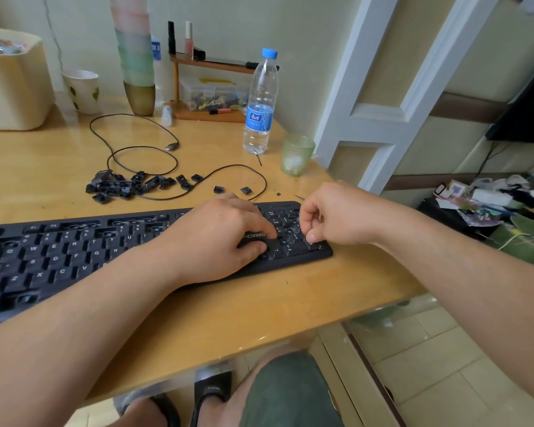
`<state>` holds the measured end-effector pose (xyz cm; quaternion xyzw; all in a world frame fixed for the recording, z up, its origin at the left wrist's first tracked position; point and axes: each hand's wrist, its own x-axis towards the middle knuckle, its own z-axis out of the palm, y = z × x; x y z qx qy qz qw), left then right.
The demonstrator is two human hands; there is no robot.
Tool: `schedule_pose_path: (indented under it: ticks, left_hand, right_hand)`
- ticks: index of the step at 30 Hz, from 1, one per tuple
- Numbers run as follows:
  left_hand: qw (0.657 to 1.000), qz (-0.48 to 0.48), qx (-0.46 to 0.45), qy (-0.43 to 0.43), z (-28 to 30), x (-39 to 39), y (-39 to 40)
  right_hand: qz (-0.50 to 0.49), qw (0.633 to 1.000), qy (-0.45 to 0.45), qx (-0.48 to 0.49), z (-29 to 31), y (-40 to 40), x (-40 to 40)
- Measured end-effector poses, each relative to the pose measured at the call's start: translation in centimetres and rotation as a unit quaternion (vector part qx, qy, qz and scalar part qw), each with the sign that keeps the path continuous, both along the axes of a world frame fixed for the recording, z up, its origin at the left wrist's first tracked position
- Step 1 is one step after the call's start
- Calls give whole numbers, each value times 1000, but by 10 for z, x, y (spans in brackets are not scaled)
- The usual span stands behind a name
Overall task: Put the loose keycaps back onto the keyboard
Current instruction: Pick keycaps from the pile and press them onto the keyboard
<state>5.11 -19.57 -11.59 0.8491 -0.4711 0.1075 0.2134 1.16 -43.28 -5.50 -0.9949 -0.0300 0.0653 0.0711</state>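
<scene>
**Seating a keycap on the number pad**

The work is at the right end of the keyboard, on the number pad, where several sockets show bare. The left hand lies flat over the keyboard just left of the pad, its forefinger stretched out and pressing down on a key at the pad's left edge, the other fingers relaxed; it grips nothing. The right hand hovers over the pad's right side with its fingers curled in toward the thumb, as in a pinch. Whether a keycap sits in that pinch I cannot tell; nothing dark shows plainly between the tips.

To do this step well, I judge each cap should be squared over its socket, legend upright, before it is pushed straight down with one fingertip until it sits level with its neighbours. A tilted press risks bending the stem. The left hand's weight is useful for keeping the board from sliding on the worktop.

Much remains: the loose keycaps lie heaped at eleven o'clock from the hands, beyond the keyboard, tangled among loops of black cable, with a few strays nearer at twelve o'clock. Gaps also show in the letter rows.
</scene>
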Motion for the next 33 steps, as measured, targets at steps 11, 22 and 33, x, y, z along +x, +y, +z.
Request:
schedule_pose_path:
  ticks: [11, 22, 33]
  left_hand:
    - [1000, -3, -7, -5, -3, 1, -2]
    - [1000, -3, -2, -4, -3, 2, -2]
    - [1000, -2, 0, -2, -4, 1, -2]
  right_hand:
    - [140, 982, -107, -65, -20, -18, -29]
    - [44, 995, -93, 10, -21, -12, -25]
    - [-38, 999, 6, 36, -10, -5, -15]
